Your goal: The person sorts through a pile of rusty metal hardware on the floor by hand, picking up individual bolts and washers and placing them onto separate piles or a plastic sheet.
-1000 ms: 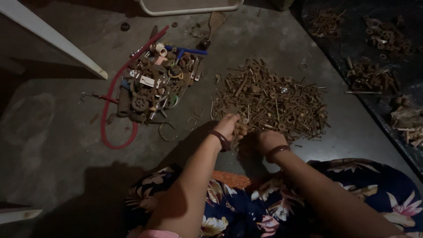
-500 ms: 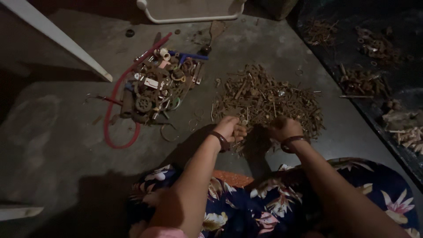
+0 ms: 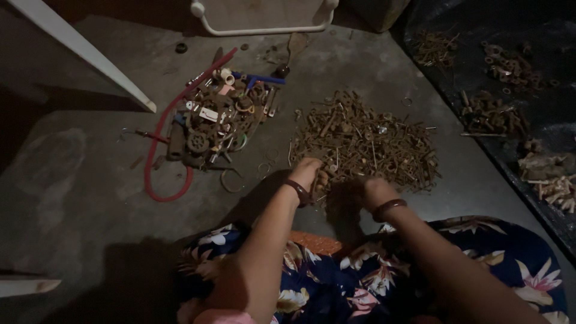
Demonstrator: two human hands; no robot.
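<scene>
A wide heap of rusty nails, screws and bolts (image 3: 366, 141) lies on the concrete floor in front of me. My left hand (image 3: 311, 174), with a dark bangle at the wrist, rests at the near left edge of the heap, its fingers curled around a few rusty pieces. My right hand (image 3: 373, 189), also with a bangle, sits at the heap's near edge with its fingers bent into the pieces. Whether it grips one is hidden by shadow.
A pile of mixed scrap parts (image 3: 219, 120) with a red hose (image 3: 157, 150) lies at the left. A dark sheet (image 3: 540, 36) at the right carries sorted rusty piles (image 3: 492, 114). A white bar (image 3: 84, 51) and a white frame (image 3: 264, 27) stand at the back. My floral-clothed lap (image 3: 360, 282) is below.
My right hand rose onto the heap half a second ago and has now drawn back down to its near edge. My left hand stayed almost in place.
</scene>
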